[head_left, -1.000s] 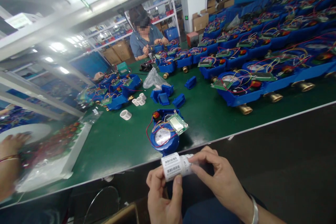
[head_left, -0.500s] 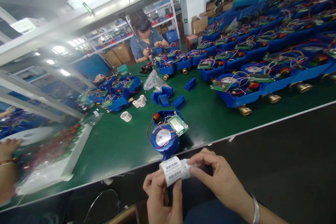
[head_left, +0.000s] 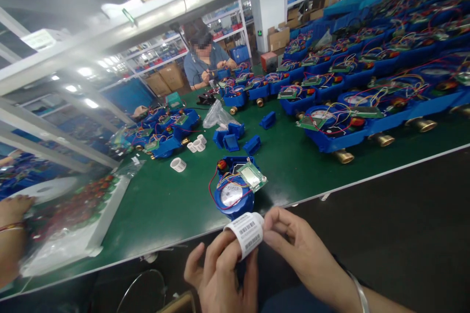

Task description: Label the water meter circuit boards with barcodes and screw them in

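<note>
A roll of white barcode labels (head_left: 248,234) is held near the front edge of the bench. My left hand (head_left: 223,271) has its fingers inside the roll and its thumb against the outside. At the roll's right end, my right hand (head_left: 293,242) pinches with thumb and forefinger; a bit of the label strip may be between them, but I cannot make it out clearly. Just beyond the roll stands a blue water meter (head_left: 233,195) with a round dial, coloured wires and a small green circuit board (head_left: 252,176) with a display.
Several white label rolls (head_left: 178,165) and blue plastic pieces (head_left: 231,143) lie on the green bench (head_left: 157,200). Rows of wired meters (head_left: 330,127) fill the right. Another person (head_left: 205,61) works at the far side; someone else's arm (head_left: 12,234) is at left.
The label roll has turned and shifted slightly right, and the strip at its right end shows less. My left fingers reach further through it and its little finger has spread out.
</note>
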`<state>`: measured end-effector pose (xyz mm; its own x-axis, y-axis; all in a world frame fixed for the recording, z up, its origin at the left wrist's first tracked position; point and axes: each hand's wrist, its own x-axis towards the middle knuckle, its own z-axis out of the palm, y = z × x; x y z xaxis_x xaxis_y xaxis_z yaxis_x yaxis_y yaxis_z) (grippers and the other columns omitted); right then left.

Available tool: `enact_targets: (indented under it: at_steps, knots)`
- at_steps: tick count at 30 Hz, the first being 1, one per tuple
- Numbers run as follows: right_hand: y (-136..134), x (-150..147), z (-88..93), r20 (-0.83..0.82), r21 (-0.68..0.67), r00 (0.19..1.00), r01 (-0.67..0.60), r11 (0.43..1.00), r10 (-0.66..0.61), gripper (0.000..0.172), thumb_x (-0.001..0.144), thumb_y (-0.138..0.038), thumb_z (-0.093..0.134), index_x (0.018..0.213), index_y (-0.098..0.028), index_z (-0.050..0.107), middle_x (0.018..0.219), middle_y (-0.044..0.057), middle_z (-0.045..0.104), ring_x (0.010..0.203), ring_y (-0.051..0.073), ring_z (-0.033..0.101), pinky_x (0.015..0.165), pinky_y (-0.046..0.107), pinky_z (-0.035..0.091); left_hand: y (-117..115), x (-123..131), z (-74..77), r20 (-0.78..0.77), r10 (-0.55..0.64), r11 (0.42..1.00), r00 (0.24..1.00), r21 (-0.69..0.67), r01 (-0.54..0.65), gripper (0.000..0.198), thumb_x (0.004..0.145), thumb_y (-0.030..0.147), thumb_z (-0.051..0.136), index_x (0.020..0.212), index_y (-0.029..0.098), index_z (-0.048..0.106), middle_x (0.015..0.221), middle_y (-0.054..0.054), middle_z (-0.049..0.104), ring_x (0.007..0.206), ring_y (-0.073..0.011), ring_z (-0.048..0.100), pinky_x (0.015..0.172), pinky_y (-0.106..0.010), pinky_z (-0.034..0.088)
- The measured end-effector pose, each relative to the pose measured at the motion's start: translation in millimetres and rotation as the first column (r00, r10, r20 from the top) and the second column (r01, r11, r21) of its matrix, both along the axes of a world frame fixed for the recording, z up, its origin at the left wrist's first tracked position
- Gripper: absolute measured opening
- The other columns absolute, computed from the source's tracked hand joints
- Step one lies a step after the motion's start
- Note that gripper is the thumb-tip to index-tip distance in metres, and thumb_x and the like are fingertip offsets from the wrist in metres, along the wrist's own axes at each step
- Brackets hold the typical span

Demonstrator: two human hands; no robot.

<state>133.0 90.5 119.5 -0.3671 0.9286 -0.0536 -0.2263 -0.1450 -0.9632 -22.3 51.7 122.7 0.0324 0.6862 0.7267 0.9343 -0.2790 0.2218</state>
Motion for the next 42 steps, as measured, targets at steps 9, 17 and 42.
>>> enact_targets:
  at_steps: [9,17,42]
  knots:
    - [16,-8,29.0,0.069,-0.117,0.998,-0.005,0.993,0.013,0.026,0.087,-0.043,0.057,0.076,-0.019,0.054,0.075,0.0,0.046,0.074,0.015,0.041,0.068,0.027,0.037,16,-50,65.1,-0.425,-0.208,0.972,0.881,0.007,0.233,0.019,0.081,0.014,0.057,0.096,0.023,0.063,0.088,-0.002,0.075,0.075,-0.0151,0.07,0.11,-0.028,0.014]
    - [34,20,30.6,-0.264,-0.383,0.945,0.08,0.92,-0.192,0.019,0.082,-0.036,0.069,0.086,-0.017,0.069,0.085,0.002,0.052,0.077,0.014,0.044,0.067,0.025,0.038,147,-141,43.3,-0.453,0.022,0.941,0.891,-0.292,-0.171,0.018,0.085,0.019,0.048,0.1,0.019,0.058,0.092,-0.011,0.072,0.096,-0.0288,0.064,0.106,-0.054,0.02]
    - [43,38,4.4,-0.143,-0.281,0.932,0.283,0.917,-0.332,0.036,0.083,-0.045,0.059,0.114,-0.028,0.065,0.103,0.003,0.06,0.088,0.02,0.046,0.083,0.035,0.037,88,14,33.6,0.256,-0.093,0.99,0.962,-0.077,0.116,0.012,0.087,0.028,0.061,0.099,0.025,0.06,0.094,-0.001,0.064,0.092,-0.0206,0.057,0.085,-0.035,0.037]
